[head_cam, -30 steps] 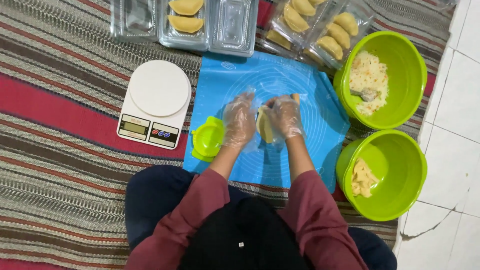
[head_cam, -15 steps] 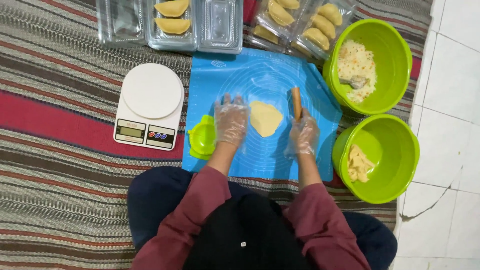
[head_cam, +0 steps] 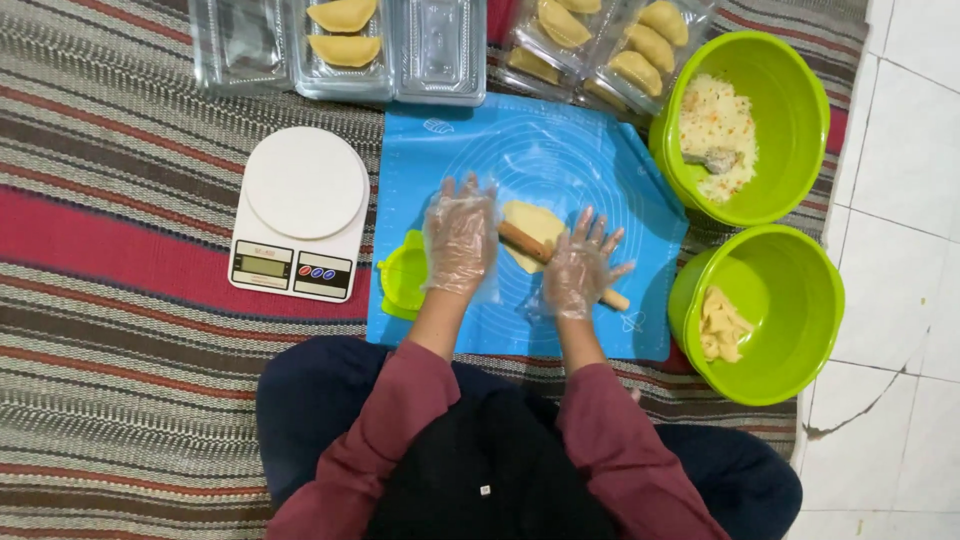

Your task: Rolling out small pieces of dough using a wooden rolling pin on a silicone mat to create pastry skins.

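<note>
A home floor set up for making pastries: a striped woven rug (head_cam: 120,330) beside white floor tiles (head_cam: 900,300), a blue silicone baking mat (head_cam: 520,140), a white kitchen scale (head_cam: 300,212), two green bowls (head_cam: 790,110) of filling and dough, and clear plastic trays (head_cam: 440,50) holding folded pastries

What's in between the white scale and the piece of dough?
In the head view, a small green dumpling press sits at the blue mat's edge, and the gloved left hand rests on the rolling pin, between the white scale and dough.
</note>
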